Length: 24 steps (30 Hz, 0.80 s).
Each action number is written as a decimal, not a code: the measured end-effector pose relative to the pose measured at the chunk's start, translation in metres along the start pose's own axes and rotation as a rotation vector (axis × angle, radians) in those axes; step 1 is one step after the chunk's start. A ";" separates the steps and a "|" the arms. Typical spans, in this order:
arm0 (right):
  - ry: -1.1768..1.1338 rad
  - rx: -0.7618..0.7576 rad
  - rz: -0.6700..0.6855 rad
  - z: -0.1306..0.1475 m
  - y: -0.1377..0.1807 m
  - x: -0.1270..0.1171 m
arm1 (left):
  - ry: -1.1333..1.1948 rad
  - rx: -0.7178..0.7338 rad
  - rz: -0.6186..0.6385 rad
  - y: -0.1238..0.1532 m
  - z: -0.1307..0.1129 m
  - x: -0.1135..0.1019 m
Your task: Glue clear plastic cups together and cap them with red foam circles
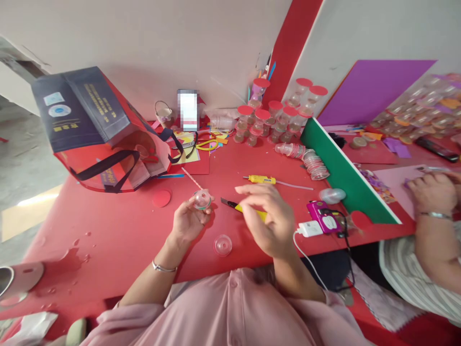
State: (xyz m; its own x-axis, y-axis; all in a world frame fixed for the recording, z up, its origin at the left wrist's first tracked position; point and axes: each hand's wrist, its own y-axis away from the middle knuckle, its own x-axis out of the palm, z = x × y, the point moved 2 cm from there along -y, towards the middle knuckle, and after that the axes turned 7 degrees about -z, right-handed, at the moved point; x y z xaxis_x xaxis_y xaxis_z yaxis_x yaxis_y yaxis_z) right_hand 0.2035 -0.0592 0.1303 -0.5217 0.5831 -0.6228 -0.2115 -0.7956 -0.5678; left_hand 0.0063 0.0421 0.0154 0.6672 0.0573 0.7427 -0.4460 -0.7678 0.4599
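Note:
My left hand (188, 222) grips a small clear plastic dome (202, 199) with a hole in its top and a greenish rim. A thin pinkish strip (192, 178) runs up behind it. My right hand (271, 217) is held up with thumb and fingers apart, slightly blurred, and nothing shows in it. Partly behind that hand lies a yellow utility knife (260, 215), its dark blade pointing left. A second clear round plastic piece (223, 245) rests between my hands near the table's front edge. Farther back is a yellow screwdriver-like tool (260, 179) with a pale thin stick (295, 185).
A dark blue and red bag (90, 120) stands left, near a red disc (162, 198). Several red-topped plastic pieces (275, 115) stand behind, beside a green divider (345, 173). Right are a pink power adapter (322, 216) with cables and another person's hand (432, 192). Water drops lie left.

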 end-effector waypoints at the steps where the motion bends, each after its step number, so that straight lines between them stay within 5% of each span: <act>1: 0.011 -0.016 0.027 -0.013 0.005 0.014 | 0.014 0.004 0.000 -0.001 0.000 0.000; 6: 0.388 0.020 0.191 -0.077 0.054 0.054 | 0.044 0.007 -0.013 -0.004 0.000 -0.003; 11: 0.490 0.054 0.218 -0.092 0.076 0.056 | 0.020 0.006 -0.006 -0.007 0.003 -0.007; 18: 0.203 0.140 -0.003 -0.097 0.082 0.070 | 0.031 0.011 -0.032 -0.011 0.005 -0.010; 24: -0.089 0.232 0.032 -0.076 0.087 0.076 | -0.034 0.038 -0.062 -0.010 0.010 -0.009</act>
State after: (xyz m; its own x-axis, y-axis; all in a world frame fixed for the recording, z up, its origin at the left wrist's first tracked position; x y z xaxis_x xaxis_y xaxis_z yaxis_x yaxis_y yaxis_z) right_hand 0.2088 -0.0719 -0.0074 -0.5996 0.5485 -0.5828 -0.3723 -0.8358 -0.4036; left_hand 0.0108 0.0427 -0.0014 0.7127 0.0840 0.6964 -0.3810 -0.7873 0.4848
